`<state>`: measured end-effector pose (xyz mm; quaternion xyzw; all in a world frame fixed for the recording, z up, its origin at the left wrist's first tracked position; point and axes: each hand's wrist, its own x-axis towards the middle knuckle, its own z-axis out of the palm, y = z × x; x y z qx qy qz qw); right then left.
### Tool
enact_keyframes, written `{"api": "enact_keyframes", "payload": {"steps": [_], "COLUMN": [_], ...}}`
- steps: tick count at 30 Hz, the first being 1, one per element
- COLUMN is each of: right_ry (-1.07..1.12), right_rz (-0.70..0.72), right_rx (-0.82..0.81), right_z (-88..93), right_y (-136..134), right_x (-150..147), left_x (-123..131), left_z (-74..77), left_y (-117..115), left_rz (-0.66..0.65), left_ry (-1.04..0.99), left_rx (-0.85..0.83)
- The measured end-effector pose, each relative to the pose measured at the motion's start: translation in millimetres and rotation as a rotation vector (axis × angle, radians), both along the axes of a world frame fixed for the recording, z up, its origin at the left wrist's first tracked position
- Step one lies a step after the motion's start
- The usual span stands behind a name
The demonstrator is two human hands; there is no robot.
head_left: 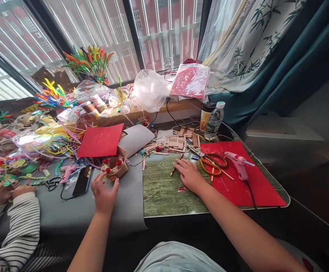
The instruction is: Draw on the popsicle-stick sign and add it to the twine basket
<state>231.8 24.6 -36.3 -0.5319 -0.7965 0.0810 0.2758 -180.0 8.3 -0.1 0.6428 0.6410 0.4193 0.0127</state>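
My left hand (105, 192) is open, with thumb and fingers curved apart at the near side of a small cardboard basket (120, 172). Red flowers (119, 163) sit along the basket's rim; I cannot tell whether my fingertips touch it. My right hand (191, 174) lies palm down on the green wood-grain table, fingers stretched out. Its fingertips reach over a dark red pencil (172, 172), and nothing is visibly gripped. Just right of that hand are large orange-handled scissors (217, 164). A sheet of red paper (100, 140) stands behind the basket.
A pink glue gun (239, 163) rests on red paper (262, 189) at the right. Wooden sticks (178, 140), a water bottle (214, 122) and a cup (206, 113) are behind. Leftward lie a phone (82, 181), black scissors (53, 183) and another person's striped sleeves (25, 219).
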Motion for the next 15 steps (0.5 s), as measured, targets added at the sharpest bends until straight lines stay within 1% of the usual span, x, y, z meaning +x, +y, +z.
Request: {"api": "enact_keyframes", "payload": {"steps": [2, 4, 6, 10, 15], "right_ry": [-0.016, 0.000, 0.012, 0.013, 0.025], "right_rz": [0.032, 0.029, 0.021, 0.032, 0.060], "right_rx": [-0.003, -0.001, 0.009, 0.021, 0.021], "right_z": [-1.9, -2.0, -0.7, 1.2, -0.5], "right_y": [2, 2, 0, -2, 1], "right_x": [-1, 0, 1, 3, 4], "left_x": [-11, -18, -24, -33, -47], "left_z": [2.0, 3.1, 3.3, 4.2, 11.0], "left_y": [18, 34, 45, 52, 59], "left_rz": [0.082, 0.080, 0.045, 0.013, 0.000], "left_ry": [-0.044, -0.077, -0.096, -0.115, -0.119], "left_rx": [-0.009, -0.068, -0.127, -0.193, -0.253]}}
